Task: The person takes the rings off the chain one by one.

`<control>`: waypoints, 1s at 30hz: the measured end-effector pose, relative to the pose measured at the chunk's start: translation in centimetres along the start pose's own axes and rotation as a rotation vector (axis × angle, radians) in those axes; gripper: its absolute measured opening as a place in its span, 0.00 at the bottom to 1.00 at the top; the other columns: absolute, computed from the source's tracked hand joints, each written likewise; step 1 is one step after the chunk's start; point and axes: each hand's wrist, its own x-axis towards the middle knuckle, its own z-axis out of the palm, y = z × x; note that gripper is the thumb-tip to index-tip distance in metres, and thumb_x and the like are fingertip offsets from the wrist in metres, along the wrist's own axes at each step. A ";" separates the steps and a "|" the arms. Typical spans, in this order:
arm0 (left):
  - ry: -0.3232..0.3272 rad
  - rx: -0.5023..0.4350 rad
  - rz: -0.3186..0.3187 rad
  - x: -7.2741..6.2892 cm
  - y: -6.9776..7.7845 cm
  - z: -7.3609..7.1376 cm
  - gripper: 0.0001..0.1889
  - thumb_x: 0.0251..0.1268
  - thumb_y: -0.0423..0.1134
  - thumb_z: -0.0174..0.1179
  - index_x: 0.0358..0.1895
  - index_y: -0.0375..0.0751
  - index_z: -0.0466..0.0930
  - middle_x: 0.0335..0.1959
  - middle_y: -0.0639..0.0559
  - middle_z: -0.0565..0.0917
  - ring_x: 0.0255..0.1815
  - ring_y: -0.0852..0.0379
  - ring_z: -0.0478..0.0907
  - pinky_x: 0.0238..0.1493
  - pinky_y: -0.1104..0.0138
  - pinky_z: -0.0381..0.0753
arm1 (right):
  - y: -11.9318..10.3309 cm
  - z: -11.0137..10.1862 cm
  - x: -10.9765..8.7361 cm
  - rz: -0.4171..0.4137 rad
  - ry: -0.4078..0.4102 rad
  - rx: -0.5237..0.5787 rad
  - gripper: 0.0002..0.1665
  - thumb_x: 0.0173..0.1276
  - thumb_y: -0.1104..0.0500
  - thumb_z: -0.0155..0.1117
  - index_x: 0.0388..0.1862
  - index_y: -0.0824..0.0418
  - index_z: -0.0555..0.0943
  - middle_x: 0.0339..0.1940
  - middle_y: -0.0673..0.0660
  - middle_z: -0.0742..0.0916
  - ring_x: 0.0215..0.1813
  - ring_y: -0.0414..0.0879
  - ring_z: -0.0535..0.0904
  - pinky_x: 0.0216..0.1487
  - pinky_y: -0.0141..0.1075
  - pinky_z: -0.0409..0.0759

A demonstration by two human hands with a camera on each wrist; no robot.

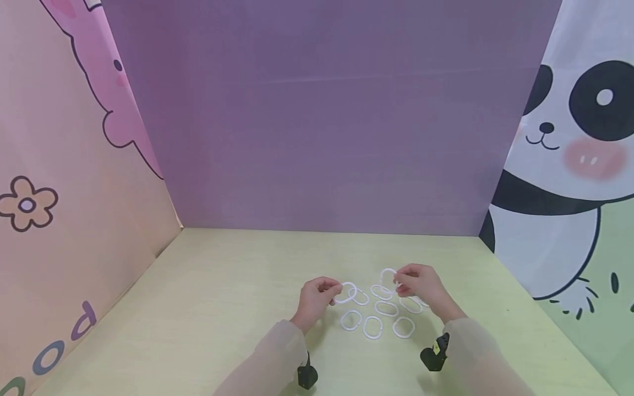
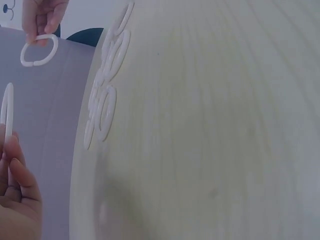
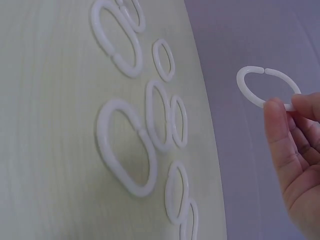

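White, oval split rings are in both hands and on the table. My left hand (image 1: 315, 301) pinches one ring (image 1: 355, 290) between thumb and fingers; in the left wrist view this ring (image 2: 10, 107) stands edge-on, above the tabletop. To the right, my right hand (image 1: 421, 283) pinches another ring (image 1: 388, 269) by one side, also raised. A small gap shows in this ring (image 3: 242, 82) on the side away from the fingers. Between and below the hands several loose rings (image 1: 364, 327) lie flat, some close together, including a large one (image 3: 102, 135) in the right wrist view.
The pale wood-look table (image 1: 223, 308) ends at a purple back panel (image 1: 322, 137). Printed panels flank it, with a panda (image 1: 550, 231) at right and a flower (image 1: 27, 204) at left. A small black camera (image 1: 307, 377) hangs at each wrist.
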 end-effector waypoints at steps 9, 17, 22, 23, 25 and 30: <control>0.001 -0.027 -0.030 -0.1 0.0 -0.1 0.05 0.57 0.37 0.64 0.33 0.39 0.82 0.28 0.49 0.82 0.19 0.60 0.74 0.30 0.61 0.78 | 0.7 -2.2 -1.0 0.034 0.003 -0.054 0.17 0.66 0.63 0.57 0.43 0.79 0.73 0.30 0.58 0.83 0.28 0.46 0.80 0.33 0.36 0.81; 0.007 -0.030 -0.038 -0.2 0.1 -0.1 0.05 0.58 0.36 0.63 0.34 0.38 0.82 0.27 0.51 0.82 0.20 0.60 0.75 0.31 0.61 0.79 | 1.8 -3.9 -1.9 0.051 0.005 -0.070 0.16 0.66 0.65 0.56 0.42 0.81 0.73 0.31 0.62 0.83 0.27 0.46 0.80 0.32 0.36 0.81; 0.004 -0.031 -0.040 -0.2 0.1 -0.1 0.05 0.58 0.36 0.63 0.35 0.38 0.82 0.28 0.50 0.82 0.20 0.60 0.75 0.30 0.63 0.79 | 2.6 -4.8 -2.5 0.062 0.001 -0.066 0.16 0.66 0.66 0.55 0.42 0.83 0.73 0.30 0.61 0.83 0.27 0.45 0.80 0.32 0.37 0.81; 0.003 -0.031 -0.039 -0.2 0.2 -0.1 0.06 0.58 0.36 0.63 0.35 0.38 0.82 0.28 0.51 0.82 0.20 0.60 0.75 0.30 0.63 0.78 | 2.8 -5.0 -2.6 0.065 0.002 -0.066 0.16 0.66 0.66 0.55 0.42 0.83 0.73 0.29 0.61 0.83 0.27 0.45 0.80 0.32 0.37 0.81; 0.001 -0.031 -0.041 -0.2 0.2 0.0 0.06 0.58 0.37 0.63 0.35 0.38 0.82 0.28 0.50 0.82 0.21 0.60 0.75 0.30 0.63 0.78 | 3.1 -5.3 -2.8 0.077 0.005 -0.071 0.17 0.67 0.65 0.56 0.42 0.83 0.73 0.30 0.60 0.83 0.27 0.45 0.80 0.32 0.36 0.81; -0.002 -0.028 -0.043 0.0 0.1 0.1 0.06 0.58 0.37 0.63 0.35 0.38 0.82 0.29 0.49 0.82 0.21 0.60 0.75 0.30 0.62 0.78 | 3.8 -6.0 -3.0 0.107 0.005 -0.079 0.18 0.67 0.64 0.56 0.42 0.83 0.72 0.29 0.59 0.83 0.26 0.44 0.80 0.31 0.36 0.81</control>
